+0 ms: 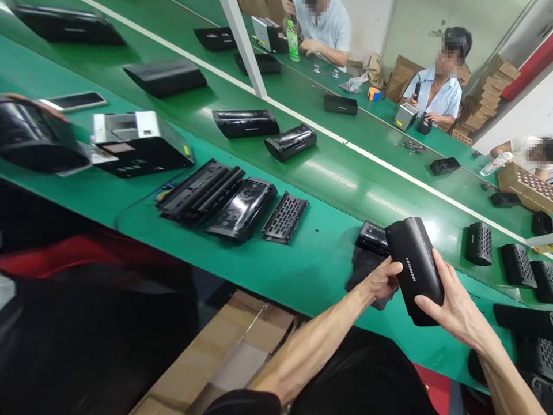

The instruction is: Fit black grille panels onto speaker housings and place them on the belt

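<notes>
Between my two hands is a black speaker housing point(417, 276) with "MERKURY" lettered on its face, tilted and held above the green bench. My left hand point(383, 279) grips its left side, thumb on the front. On the opposite side my right hand point(453, 302) is wrapped round the lower edge, its thumb across the face. Just behind the left hand, a glossy black speaker shell point(374, 236) and a dark cloth-like piece point(360, 268) lie on the bench. Fingers behind the housing are hidden.
Left along the bench lie a perforated black panel point(286, 218), a glossy shell point(244, 208), stacked shells point(201, 193) and a white-and-black box point(142, 144). Black housings point(246, 123) sit on the green conveyor point(328, 167). Co-workers point(436, 92) sit across it. Perforated units point(479, 243) stand at right.
</notes>
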A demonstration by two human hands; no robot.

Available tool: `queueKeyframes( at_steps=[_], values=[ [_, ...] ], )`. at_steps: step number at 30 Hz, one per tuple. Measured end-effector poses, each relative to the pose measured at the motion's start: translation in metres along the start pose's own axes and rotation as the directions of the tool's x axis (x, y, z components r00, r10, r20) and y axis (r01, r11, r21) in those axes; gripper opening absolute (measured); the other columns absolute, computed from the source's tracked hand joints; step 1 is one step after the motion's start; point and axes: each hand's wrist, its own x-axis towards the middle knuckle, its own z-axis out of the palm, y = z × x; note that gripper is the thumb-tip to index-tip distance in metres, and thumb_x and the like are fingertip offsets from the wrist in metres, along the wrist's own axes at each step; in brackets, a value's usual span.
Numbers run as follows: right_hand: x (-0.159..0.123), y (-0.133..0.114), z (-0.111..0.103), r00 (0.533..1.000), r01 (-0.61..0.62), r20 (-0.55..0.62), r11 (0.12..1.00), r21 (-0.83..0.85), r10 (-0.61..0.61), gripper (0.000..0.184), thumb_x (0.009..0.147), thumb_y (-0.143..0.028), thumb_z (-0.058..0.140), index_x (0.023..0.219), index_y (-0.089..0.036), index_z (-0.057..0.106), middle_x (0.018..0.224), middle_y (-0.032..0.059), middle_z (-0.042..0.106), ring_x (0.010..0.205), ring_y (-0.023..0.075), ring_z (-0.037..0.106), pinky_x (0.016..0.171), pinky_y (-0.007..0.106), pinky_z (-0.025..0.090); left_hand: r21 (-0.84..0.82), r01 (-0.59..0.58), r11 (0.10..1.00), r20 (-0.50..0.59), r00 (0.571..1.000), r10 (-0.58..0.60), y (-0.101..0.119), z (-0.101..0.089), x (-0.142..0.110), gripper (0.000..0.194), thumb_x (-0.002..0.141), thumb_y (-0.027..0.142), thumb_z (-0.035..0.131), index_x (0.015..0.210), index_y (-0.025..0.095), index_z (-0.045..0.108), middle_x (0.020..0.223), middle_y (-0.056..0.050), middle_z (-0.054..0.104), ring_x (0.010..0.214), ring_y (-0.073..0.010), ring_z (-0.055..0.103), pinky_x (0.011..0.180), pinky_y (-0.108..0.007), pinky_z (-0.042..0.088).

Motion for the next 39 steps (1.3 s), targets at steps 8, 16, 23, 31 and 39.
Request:
queueKeyframes(
  at_steps=[8,16,23,31,39],
  values=[
    [0.011,0.023,-0.013,0.997,0.04,-0.07,0.996,0.074,-0.035,0.096,0.093,-0.061,0.071,0.174,-0.032,0.028,0.168,0.0149,0.045,0.15,0.0406,0.052,0.122,0.061,0.047,-0.011,0.02,1.0,-0.09,0.996,-0.021,0.0,0.012,0.014,0.071,0.065,0.049,0.103,0.123,0.02,0.074,0.116,-0.011,0.081,0.109,-0.0302,0.076,0.095,-0.039,0.055],
    [-0.002,0.038,0.063,0.733,0.097,-0.677,0.977,0.19,0.059,0.11,0.085,-0.072,0.077,0.168,-0.027,0.022,0.168,0.0196,0.034,0.157,0.0433,0.039,0.124,0.067,0.039,0.105,-0.15,0.983,-0.197,0.966,0.169,0.008,0.035,0.023,0.074,0.065,0.046,0.102,0.127,0.023,0.069,0.124,-0.009,0.079,0.118,-0.0335,0.073,0.101,-0.047,0.058],
    [-0.011,0.068,0.039,0.763,0.127,-0.638,0.944,0.305,0.103,0.092,0.077,-0.063,0.087,0.15,-0.027,0.046,0.154,0.0164,0.052,0.139,0.0414,0.055,0.114,0.061,0.048,0.566,-0.114,0.817,-0.071,0.98,0.186,0.085,0.019,0.026,0.11,0.056,0.05,0.105,0.152,0.03,0.056,0.16,-0.014,0.055,0.146,-0.04,0.055,0.121,-0.059,0.045],
    [-0.016,0.068,0.025,0.813,0.132,-0.569,0.913,0.385,0.122,0.087,0.075,-0.065,0.088,0.145,-0.027,0.053,0.15,0.0157,0.058,0.134,0.0403,0.059,0.108,0.055,0.051,0.833,-0.222,0.507,0.213,0.974,0.076,0.133,0.036,0.032,0.103,0.063,0.043,0.1,0.155,0.026,0.057,0.144,-0.01,0.064,0.127,-0.0379,0.064,0.113,-0.047,0.048],
    [-0.008,0.068,0.013,0.871,0.192,-0.477,0.813,0.55,0.118,0.118,0.078,-0.084,0.074,0.171,-0.036,0.018,0.169,0.0185,0.042,0.145,0.0416,0.055,0.111,0.059,0.053,0.495,-0.18,0.85,-0.04,0.972,0.23,0.071,0.018,0.016,0.092,0.063,0.041,0.094,0.148,0.028,0.061,0.133,-0.007,0.072,0.12,-0.0325,0.067,0.111,-0.044,0.049]
  ],
)
